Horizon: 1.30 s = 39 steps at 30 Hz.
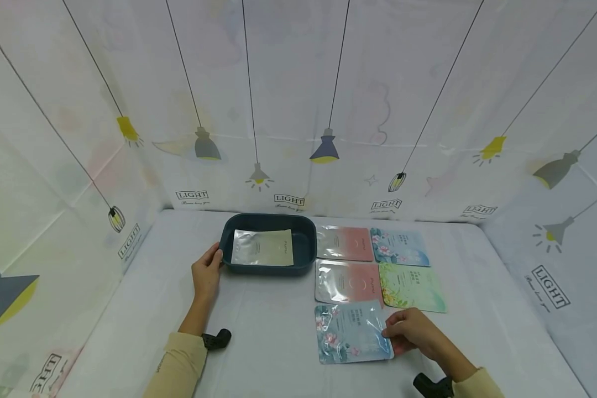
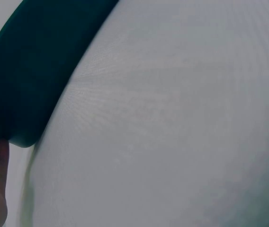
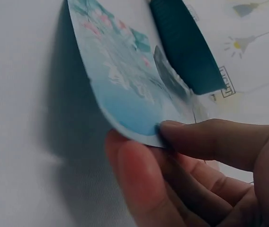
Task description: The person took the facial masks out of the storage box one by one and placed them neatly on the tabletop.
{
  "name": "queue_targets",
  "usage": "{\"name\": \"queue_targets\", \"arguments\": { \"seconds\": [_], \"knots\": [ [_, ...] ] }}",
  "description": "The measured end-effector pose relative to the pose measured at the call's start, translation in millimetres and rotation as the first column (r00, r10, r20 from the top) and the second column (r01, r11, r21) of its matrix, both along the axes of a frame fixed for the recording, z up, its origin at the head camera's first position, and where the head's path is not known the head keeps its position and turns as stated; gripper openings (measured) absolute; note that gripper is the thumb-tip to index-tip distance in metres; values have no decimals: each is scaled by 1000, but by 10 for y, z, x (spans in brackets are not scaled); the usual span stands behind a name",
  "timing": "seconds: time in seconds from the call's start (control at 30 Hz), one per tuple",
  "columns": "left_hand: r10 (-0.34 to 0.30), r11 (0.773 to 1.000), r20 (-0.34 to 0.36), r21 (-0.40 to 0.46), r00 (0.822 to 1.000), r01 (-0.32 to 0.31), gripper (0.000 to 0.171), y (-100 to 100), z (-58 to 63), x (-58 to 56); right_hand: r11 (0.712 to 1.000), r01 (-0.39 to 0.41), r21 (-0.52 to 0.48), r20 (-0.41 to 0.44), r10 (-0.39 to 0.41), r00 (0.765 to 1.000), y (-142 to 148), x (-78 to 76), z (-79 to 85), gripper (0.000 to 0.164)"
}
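My left hand [image 1: 207, 275] grips the left end of a dark green rectangular tray [image 1: 266, 270]; its fingers also reach the tray's [image 2: 30, 71] side in the left wrist view. A pale silvery-green sheet mask packet [image 1: 262, 247] lies inside the tray. On the right, my right hand [image 1: 414, 333] pinches the right edge of a blue sheet mask packet [image 1: 353, 333] printed with pink flowers. The right wrist view shows this packet [image 3: 125, 90] between thumb and fingers, its near edge raised off the cloth.
Right of the tray lie two pink packets [image 1: 345, 243], another blue packet [image 1: 400, 247] and a green packet [image 1: 412, 287], in two rows. White cloth [image 1: 268, 337] covers the table. A lamp-printed curtain [image 1: 288, 99] stands behind and at both sides.
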State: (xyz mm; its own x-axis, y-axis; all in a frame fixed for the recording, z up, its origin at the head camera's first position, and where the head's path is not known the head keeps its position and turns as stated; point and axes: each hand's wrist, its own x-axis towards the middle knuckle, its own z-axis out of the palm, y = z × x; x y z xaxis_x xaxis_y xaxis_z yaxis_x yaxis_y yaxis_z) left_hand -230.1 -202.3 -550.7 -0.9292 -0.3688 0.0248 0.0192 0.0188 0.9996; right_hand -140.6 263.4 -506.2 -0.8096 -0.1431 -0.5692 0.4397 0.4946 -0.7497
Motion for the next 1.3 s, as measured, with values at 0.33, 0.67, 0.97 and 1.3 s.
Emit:
{"name": "queue_targets", "arguments": {
  "seconds": [0.33,0.67,0.97,1.3],
  "knots": [
    [-17,999,-11,-36,1000,17,40,66,274,139,996,-16,83,-27,19,999,31,14,-36,16],
    [-11,999,12,-30,1000,11,40,54,274,137,964,-13,266,-47,27,999,-87,42,-19,14],
    [-22,1000,4,-20,1000,22,41,53,269,149,929,-24,369,-77,56,995,-123,32,21,15],
    [-13,1000,16,3,1000,13,40,2,108,53,964,-44,261,-99,72,992,-14,-158,129,22]
  ]
}}
